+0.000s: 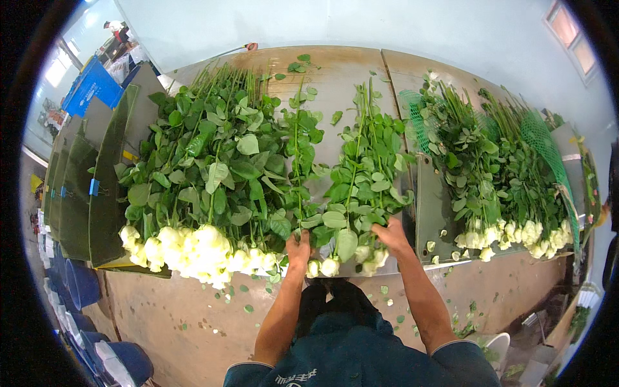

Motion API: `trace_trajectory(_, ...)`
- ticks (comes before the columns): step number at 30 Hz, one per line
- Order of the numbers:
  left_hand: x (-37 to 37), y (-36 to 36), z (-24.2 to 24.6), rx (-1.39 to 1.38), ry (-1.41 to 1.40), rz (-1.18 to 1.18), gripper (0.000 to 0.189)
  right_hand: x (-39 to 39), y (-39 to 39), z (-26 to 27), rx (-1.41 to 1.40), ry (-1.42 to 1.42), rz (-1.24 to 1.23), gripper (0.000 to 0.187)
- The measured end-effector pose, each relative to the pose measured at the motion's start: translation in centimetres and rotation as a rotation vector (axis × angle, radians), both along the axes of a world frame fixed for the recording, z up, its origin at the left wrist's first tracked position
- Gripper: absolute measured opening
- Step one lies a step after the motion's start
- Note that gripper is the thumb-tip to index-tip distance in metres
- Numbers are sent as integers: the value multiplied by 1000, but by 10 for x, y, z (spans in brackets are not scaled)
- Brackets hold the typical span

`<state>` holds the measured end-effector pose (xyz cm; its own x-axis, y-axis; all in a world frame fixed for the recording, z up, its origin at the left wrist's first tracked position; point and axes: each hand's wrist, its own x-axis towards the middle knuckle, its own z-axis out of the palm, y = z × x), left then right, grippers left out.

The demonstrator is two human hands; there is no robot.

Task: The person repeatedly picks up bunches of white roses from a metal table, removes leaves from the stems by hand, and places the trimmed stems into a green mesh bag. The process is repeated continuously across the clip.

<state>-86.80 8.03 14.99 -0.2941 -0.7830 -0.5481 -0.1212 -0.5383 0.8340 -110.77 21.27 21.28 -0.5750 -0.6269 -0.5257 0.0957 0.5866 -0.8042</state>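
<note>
White roses with long leafy stems lie on a table, their blooms toward me. My left hand (298, 248) grips a rose stem (296, 145) just above its bloom, near the front edge. To the right, my right hand (390, 235) has its fingers at the stems of a smaller rose bunch (370, 159), above the blooms; whether it grips one is hidden by leaves. A large pile of white roses (208, 251) spreads left of my left hand. A loose leaf (336, 117) lies between the stems on the metal tabletop (333, 92).
Further right, roses (515, 193) lie beside green plastic netting (546, 140). Upright dark panels (109, 188) with clips stand at the left. Blue buckets (128, 360) are on the floor at lower left. Fallen leaves and petals dot the floor. A person (117, 29) is at upper left.
</note>
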Motion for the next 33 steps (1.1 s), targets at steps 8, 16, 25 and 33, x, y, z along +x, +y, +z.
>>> trace_trajectory(8, -26, 15, 98, -1087, -364, -229, 33, -8, 12, 49, -273, 28, -214, 22)
trace_trajectory(16, -82, 45, 47, -608, -457, -465, 30, -15, 4, 17, -307, -258, -211, 23)
trace_trajectory(25, -69, 78, 53, -159, 177, -124, 18, -44, 11, -22, -323, -127, -167, 21)
trace_trajectory(33, -59, 57, 20, 208, 224, -43, 21, -29, 44, -21, -324, 420, 13, 37)
